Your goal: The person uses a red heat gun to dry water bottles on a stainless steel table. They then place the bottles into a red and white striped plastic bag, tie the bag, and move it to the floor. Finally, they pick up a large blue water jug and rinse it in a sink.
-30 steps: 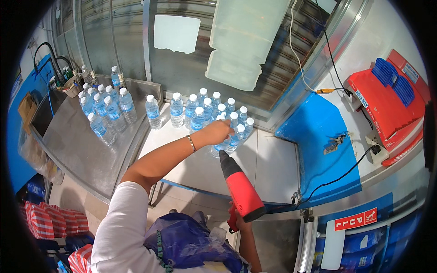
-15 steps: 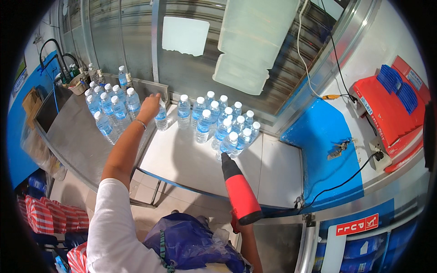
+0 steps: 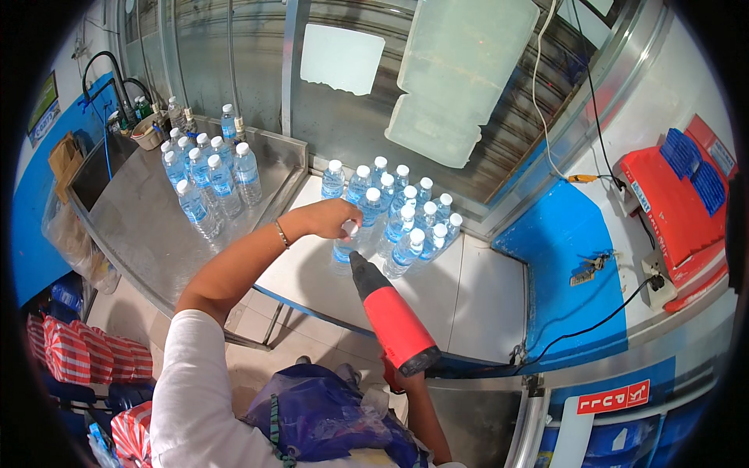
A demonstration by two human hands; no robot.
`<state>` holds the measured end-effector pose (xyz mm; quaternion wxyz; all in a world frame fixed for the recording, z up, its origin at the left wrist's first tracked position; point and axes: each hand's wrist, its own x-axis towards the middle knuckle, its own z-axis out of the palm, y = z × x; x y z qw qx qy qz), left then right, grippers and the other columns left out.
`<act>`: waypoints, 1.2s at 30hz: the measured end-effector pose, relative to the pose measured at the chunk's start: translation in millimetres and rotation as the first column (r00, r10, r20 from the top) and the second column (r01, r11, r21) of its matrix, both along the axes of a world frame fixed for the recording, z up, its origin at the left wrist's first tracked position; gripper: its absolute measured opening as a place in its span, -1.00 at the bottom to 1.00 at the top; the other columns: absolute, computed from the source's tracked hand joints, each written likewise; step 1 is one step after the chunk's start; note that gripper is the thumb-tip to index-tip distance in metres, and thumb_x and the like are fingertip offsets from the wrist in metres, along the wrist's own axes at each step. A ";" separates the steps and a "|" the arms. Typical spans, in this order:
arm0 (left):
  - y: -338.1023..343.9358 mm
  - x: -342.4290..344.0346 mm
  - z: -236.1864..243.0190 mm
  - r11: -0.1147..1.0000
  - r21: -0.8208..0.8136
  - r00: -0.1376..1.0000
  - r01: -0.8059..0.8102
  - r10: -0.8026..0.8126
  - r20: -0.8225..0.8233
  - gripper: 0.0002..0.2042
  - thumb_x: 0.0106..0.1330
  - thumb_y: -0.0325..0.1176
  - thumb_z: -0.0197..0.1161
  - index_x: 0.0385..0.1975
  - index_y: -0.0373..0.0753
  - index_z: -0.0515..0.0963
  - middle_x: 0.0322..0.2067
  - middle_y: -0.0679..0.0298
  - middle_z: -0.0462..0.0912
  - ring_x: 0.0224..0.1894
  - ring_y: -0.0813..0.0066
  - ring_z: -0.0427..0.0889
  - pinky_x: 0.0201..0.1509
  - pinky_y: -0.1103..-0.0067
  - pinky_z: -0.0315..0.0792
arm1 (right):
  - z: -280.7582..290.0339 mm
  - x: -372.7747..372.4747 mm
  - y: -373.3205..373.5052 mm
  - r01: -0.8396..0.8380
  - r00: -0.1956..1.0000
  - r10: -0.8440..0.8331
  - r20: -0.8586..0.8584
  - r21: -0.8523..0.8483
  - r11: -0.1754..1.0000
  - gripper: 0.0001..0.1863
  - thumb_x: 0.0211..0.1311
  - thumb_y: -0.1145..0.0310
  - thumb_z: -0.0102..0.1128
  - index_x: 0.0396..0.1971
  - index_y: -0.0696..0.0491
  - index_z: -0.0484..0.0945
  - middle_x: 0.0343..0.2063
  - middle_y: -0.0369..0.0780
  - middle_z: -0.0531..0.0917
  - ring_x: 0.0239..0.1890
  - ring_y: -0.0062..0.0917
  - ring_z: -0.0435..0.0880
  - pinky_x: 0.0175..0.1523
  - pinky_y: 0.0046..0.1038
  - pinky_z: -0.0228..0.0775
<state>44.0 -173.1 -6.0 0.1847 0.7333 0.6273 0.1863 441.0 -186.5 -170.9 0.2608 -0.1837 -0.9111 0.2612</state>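
Note:
My left hand (image 3: 334,219) pinches the white cap of a clear water bottle (image 3: 342,253) with a blue label. That bottle stands, or hangs just above, the white tabletop (image 3: 300,273); which one I cannot tell. A red heat gun (image 3: 396,324) with a black nozzle is held in my right hand (image 3: 407,381), whose fingers are partly hidden under the tool's body. The nozzle tip points at the bottle from close by. Just beyond and to the right, several capped water bottles (image 3: 403,253) stand upright in a cluster on the tabletop.
On the left, a steel counter (image 3: 140,226) with a raised rim carries more labelled bottles (image 3: 222,187). A glass panel rises behind both surfaces. The black cord (image 3: 577,331) runs right to a wall outlet (image 3: 659,285). Red-checked bags (image 3: 94,351) lie at lower left.
My left hand has brought the bottle from the tabletop's left edge rightward and nearer, in front of the cluster. The heat gun's nozzle has swung left toward it. The view has shifted slightly.

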 end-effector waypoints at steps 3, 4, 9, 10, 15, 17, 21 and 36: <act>6.3 12.4 4.8 0.998 0.066 0.999 0.021 -0.018 -0.041 -0.64 -0.08 -0.38 0.45 -0.23 -0.28 0.58 -0.23 0.07 0.64 -0.11 0.06 0.61 -0.02 0.33 0.45 | -4.9 8.0 -2.8 0.048 0.998 -0.042 0.036 -0.200 0.979 -0.83 0.21 0.38 0.19 -0.24 0.12 0.58 -0.39 -0.21 0.65 -0.32 -0.42 0.65 -0.19 -0.36 0.48; 9.0 14.7 5.6 0.996 0.079 0.997 0.028 -0.023 -0.068 -0.64 -0.08 -0.37 0.45 -0.24 -0.28 0.58 -0.23 0.06 0.64 -0.11 0.06 0.61 -0.03 0.33 0.45 | -6.5 10.2 -3.2 0.053 0.998 -0.044 0.036 -0.287 0.957 -0.81 0.23 0.37 0.18 -0.21 0.13 0.57 -0.36 -0.21 0.65 -0.32 -0.44 0.64 -0.20 -0.37 0.48; 29.4 31.8 2.3 0.993 0.120 0.973 -0.021 0.048 -0.227 -0.67 -0.01 -0.17 0.41 -0.32 -0.25 0.62 -0.30 0.04 0.65 -0.18 0.06 0.63 -0.09 0.29 0.48 | -7.3 15.3 -1.3 0.044 0.984 -0.124 -0.131 -0.495 0.868 -0.74 0.29 0.34 0.14 -0.10 0.17 0.51 -0.23 -0.21 0.63 -0.31 -0.51 0.63 -0.22 -0.40 0.49; 35.3 37.5 0.5 0.991 0.126 0.962 -0.053 0.084 -0.258 -0.67 0.01 -0.14 0.40 -0.33 -0.25 0.63 -0.32 0.04 0.65 -0.20 0.05 0.64 -0.11 0.28 0.49 | -5.7 15.6 -0.9 0.040 0.982 -0.124 -0.142 -0.483 0.875 -0.73 0.30 0.34 0.13 -0.09 0.17 0.50 -0.22 -0.21 0.63 -0.32 -0.51 0.63 -0.22 -0.40 0.49; 62.1 62.9 -9.3 0.930 0.239 0.914 -0.279 0.333 -0.231 -0.62 0.10 -0.06 0.33 -0.41 -0.33 0.61 -0.45 -0.01 0.63 -0.34 0.04 0.66 -0.23 0.27 0.54 | 2.0 20.3 -0.3 0.011 0.971 -0.131 -0.200 -0.511 0.860 -0.73 0.30 0.34 0.12 -0.11 0.20 0.52 -0.28 -0.20 0.64 -0.33 -0.49 0.62 -0.21 -0.38 0.49; 69.7 71.5 -12.8 0.899 0.247 0.888 -0.361 0.412 -0.203 -0.61 0.11 -0.04 0.33 -0.46 -0.35 0.61 -0.48 -0.01 0.64 -0.35 0.04 0.67 -0.24 0.28 0.55 | 3.2 21.2 -0.3 0.104 0.987 -0.135 -0.083 -0.305 0.947 -0.74 0.26 0.37 0.13 -0.12 0.18 0.53 -0.28 -0.17 0.64 -0.32 -0.45 0.62 -0.19 -0.35 0.49; 77.1 83.8 -15.5 0.870 0.199 0.860 -0.451 0.483 -0.163 -0.56 0.13 0.01 0.32 -0.50 -0.37 0.62 -0.48 -0.03 0.65 -0.34 0.05 0.68 -0.21 0.30 0.56 | 9.0 14.8 -0.9 0.158 0.976 -0.158 0.151 0.015 0.987 -0.73 0.16 0.36 0.19 -0.14 0.11 0.57 -0.27 -0.14 0.67 -0.24 -0.35 0.65 -0.11 -0.31 0.48; -29.0 -148.7 -19.9 0.351 0.746 0.051 -0.566 0.918 -0.394 -0.67 0.20 -0.28 0.18 -0.04 -0.21 0.55 0.05 0.13 0.45 0.10 0.05 0.42 0.00 0.12 0.40 | 11.8 14.4 -14.4 0.225 0.971 -0.237 0.035 0.200 0.954 -0.58 -0.10 0.21 0.42 -0.18 0.01 0.60 -0.25 -0.12 0.69 -0.19 -0.27 0.70 -0.09 -0.31 0.50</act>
